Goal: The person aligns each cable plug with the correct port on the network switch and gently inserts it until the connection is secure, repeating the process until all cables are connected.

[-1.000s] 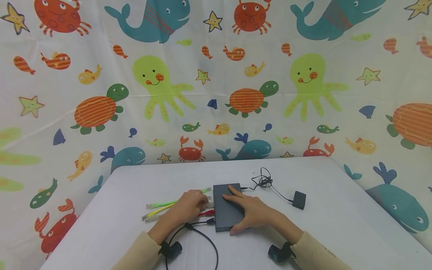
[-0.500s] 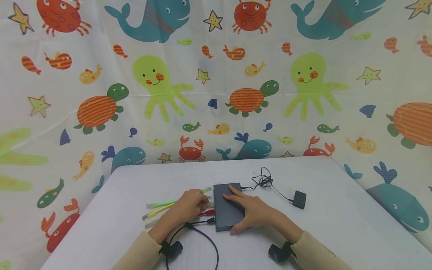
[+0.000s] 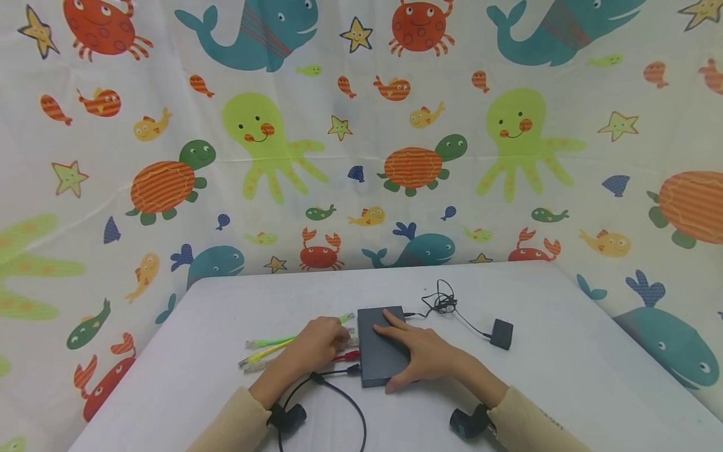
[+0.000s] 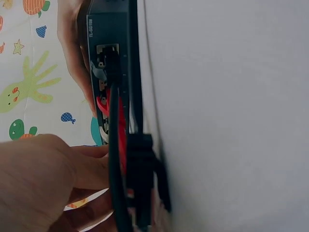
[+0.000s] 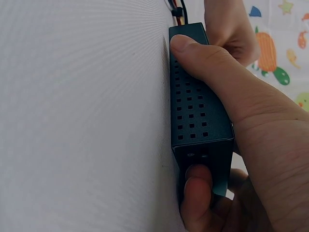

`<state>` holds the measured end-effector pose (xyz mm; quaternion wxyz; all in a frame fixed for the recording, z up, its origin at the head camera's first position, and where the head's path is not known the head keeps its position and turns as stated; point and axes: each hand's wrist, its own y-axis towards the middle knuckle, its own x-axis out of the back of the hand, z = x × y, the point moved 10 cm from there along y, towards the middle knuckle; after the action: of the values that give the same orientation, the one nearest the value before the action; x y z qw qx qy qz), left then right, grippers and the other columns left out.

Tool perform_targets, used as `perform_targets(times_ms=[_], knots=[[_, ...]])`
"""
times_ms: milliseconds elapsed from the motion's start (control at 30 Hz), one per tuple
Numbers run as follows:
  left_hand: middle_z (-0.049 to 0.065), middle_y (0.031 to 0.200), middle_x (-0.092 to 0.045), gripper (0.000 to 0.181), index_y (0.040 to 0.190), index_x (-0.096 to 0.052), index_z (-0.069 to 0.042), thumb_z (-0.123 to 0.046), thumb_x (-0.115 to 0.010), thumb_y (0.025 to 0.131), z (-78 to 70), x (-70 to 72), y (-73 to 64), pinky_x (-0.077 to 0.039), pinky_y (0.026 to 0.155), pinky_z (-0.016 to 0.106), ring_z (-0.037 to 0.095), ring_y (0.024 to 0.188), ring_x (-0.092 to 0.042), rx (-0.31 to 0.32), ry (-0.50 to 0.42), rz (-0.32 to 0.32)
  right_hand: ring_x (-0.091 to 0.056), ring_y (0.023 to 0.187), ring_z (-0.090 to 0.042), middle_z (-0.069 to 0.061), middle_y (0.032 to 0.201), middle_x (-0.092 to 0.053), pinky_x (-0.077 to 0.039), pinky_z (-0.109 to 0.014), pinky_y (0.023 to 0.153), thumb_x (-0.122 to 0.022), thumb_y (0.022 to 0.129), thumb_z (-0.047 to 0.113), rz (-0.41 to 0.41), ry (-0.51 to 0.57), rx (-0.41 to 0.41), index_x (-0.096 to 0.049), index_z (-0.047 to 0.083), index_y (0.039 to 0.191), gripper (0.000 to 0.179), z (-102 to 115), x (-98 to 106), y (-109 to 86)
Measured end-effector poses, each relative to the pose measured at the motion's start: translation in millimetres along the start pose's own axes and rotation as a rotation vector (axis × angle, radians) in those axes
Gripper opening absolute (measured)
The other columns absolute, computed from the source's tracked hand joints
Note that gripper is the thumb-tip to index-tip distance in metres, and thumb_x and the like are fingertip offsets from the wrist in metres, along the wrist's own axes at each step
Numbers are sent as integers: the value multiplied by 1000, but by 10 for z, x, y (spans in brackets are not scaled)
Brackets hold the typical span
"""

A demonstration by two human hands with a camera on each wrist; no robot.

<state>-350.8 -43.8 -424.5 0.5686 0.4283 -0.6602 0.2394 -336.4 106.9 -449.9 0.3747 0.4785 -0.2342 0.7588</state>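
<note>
A dark metal network switch (image 3: 373, 370) lies on the white table. My right hand (image 3: 429, 353) grips it, fingers spread over the top and thumb at the near edge; in the right wrist view the thumb (image 5: 193, 50) presses the vented side. My left hand (image 3: 319, 342) is at the port side, pinching a pale network cable (image 4: 103, 135) close to the ports; the fingertips are partly hidden. Nearer me, a red network cable (image 3: 349, 356) and a black cable (image 4: 114, 101) run into the ports.
Left of the switch are the loose ends of a green cable (image 3: 265, 343) and a yellow cable (image 3: 264, 354). A power adapter (image 3: 501, 334) lies to the right, its tangled cord (image 3: 444, 304) leading to the switch. A patterned curtain (image 3: 361, 213) hangs behind the table.
Both hands and the switch stay put. The loose left end of the pale cable swung toward me half a second ago and is back beside the yellow one now.
</note>
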Motion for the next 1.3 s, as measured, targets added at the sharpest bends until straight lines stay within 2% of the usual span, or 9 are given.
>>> perform_targets(times_ms=[200,500,667,933,1300], knots=[[-2,87,-69,18,98,-77,-16,-7,-68,85,-15,20,-11,-53,76,29,5,77,-57,-21,27,-31,-32,144,-32,7,164,-9,-33,-65,104,-71,58,79,-5,-1,4,-29,44,149,106,-17,-12,13],[-2,83,-67,17,96,-77,-16,-7,-69,84,-30,25,-25,-52,75,29,5,74,-54,-32,37,-38,-33,143,-32,7,164,-9,-34,-64,103,-70,58,81,-5,1,3,-29,45,148,106,-32,-30,20],[-6,81,-66,19,96,-77,-17,-6,-68,84,-24,33,-23,-52,75,30,5,74,-54,-27,46,-50,-33,144,-32,7,164,-8,-34,-64,104,-69,58,81,-3,-3,4,-28,45,149,106,-29,-29,22],[-3,84,-67,19,97,-77,-16,-5,-69,83,-25,39,-18,-53,75,29,6,75,-56,-36,39,-50,-33,144,-33,8,164,-9,-35,-64,104,-70,58,80,-5,0,0,-29,44,149,106,-22,-9,20],[-6,86,-68,22,98,-76,-16,-2,-67,83,-21,31,-18,-54,77,31,5,77,-57,-31,23,-44,-33,143,-34,7,164,-9,-34,-65,103,-69,57,81,-4,-6,-10,-29,44,149,106,-34,-22,28]])
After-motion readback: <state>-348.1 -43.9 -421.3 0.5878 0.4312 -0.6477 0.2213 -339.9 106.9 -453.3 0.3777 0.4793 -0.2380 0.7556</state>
